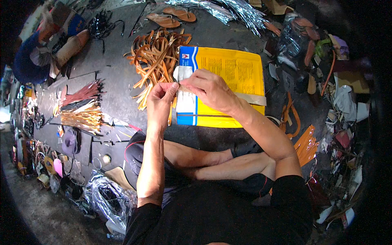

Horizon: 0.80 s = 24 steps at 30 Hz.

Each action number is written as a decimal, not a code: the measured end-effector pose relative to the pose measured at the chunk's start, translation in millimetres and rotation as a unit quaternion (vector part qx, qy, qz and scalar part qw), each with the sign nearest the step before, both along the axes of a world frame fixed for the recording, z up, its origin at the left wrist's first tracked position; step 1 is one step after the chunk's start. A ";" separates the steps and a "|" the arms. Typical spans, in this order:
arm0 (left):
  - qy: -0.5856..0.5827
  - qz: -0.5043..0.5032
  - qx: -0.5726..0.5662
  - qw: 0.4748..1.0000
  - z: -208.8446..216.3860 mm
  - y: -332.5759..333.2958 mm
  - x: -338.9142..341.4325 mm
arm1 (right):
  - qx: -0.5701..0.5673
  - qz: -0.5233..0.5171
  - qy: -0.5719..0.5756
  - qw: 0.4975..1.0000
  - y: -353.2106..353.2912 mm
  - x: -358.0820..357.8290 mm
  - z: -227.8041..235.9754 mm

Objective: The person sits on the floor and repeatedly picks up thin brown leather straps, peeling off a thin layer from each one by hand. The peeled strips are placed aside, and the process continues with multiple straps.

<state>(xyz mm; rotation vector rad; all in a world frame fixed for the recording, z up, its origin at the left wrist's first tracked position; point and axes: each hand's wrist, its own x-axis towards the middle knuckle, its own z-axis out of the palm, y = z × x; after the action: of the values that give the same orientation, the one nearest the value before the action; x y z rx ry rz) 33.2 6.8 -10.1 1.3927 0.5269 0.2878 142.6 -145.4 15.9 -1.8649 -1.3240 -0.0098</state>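
My left hand (160, 100) is closed, its thumb and index finger pinched together over the left edge of a flat yellow and blue packet-like board (228, 67). Just to its right, my right hand (210, 90) is also closed, fingertips bent down over the board's blue and white edge. A narrow brownish piece (185, 88) shows between the two sets of fingertips; the fingers hide most of it. Above them a small white piece (182, 72) rests on the board. A thin brown strip (208, 115) lies across the board's lower part, and a pale band (251, 99) crosses its right side.
Beyond my left hand lies a tangled heap of tan straps (157, 51), with sandals (173, 16) behind it. Bundled strips (81, 107) lie left, more orange strips (306, 145) right. Clear plastic (108, 196) sits lower left. Scraps (343, 139) crowd the right side.
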 end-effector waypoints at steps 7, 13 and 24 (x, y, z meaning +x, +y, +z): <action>0.032 -0.012 0.016 0.999 5.0 2.6 7.4 | -0.054 -0.010 -0.124 0.991 5.2 -5.7 -1.0; -0.010 0.004 -0.114 0.993 0.1 -0.9 -5.4 | -0.021 -0.058 -0.046 0.997 6.4 -10.7 5.0; -0.024 0.027 -0.242 0.970 -21.2 1.5 -0.2 | 0.004 -0.029 -0.012 1.000 6.4 -9.8 1.6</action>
<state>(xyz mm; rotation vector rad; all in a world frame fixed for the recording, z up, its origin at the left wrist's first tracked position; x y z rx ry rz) 33.0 8.3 -31.3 0.8966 0.5516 0.2183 132.7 -139.0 17.5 -1.9005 -1.2838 -0.0673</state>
